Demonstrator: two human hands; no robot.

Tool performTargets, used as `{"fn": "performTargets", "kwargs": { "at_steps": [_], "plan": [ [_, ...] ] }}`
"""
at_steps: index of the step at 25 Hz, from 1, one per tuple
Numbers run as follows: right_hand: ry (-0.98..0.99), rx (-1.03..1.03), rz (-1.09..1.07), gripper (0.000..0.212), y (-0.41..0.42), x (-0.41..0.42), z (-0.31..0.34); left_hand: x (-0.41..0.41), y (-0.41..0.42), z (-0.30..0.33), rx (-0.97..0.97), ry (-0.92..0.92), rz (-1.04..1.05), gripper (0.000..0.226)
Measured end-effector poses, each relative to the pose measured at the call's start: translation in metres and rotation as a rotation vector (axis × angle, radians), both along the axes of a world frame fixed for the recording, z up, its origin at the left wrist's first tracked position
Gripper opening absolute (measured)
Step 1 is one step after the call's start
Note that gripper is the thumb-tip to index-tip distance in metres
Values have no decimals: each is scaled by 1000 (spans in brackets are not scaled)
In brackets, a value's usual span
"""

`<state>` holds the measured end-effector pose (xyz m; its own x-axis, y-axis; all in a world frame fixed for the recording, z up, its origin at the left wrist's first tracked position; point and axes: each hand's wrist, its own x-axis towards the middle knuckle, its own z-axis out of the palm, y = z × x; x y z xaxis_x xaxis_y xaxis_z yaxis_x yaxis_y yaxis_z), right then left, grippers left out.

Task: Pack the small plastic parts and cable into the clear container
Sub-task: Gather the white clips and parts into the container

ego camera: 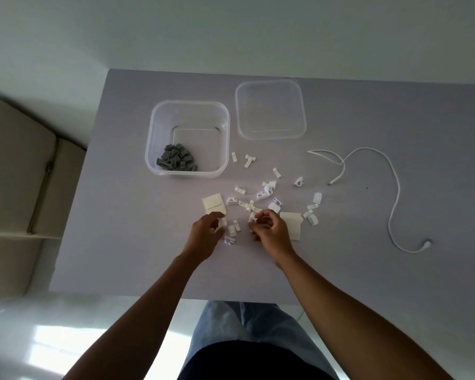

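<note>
both hands are low over the grey worktop (137,242), in the middle of a mess of little white plastic parts (266,192). the left hand (206,234) pinches a small white part in its curled grip. the right hand (269,229) pinches another white part the same way. the clear container (225,138) sits open farther back, with a heap of grey parts (176,161) inside. its lid (270,109) lies just beside it. the white cable (392,201) snakes well off to the right.

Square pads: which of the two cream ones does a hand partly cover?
The right-hand pad, under the right hand; the left pad lies fully exposed.
</note>
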<state>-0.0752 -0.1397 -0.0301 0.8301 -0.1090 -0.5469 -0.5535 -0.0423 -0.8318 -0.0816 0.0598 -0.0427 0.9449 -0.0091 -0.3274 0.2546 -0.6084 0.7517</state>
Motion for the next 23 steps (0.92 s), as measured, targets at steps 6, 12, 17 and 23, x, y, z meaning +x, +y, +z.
{"fn": "performTargets", "kwargs": {
  "at_steps": [6,12,17,23],
  "plan": [
    [310,700,-193,21,-7,-2,21,9,7,28,-1144,605,466,23],
    [240,332,-30,36,3,2,18,28,6,46,-1267,658,569,14],
    [-292,-499,574,29,23,-12,-6,57,10,26,-304,401,397,30],
    [-361,-752,788,54,37,-19,-19,72,2,18,254,117,-226,42]
  ]
}}
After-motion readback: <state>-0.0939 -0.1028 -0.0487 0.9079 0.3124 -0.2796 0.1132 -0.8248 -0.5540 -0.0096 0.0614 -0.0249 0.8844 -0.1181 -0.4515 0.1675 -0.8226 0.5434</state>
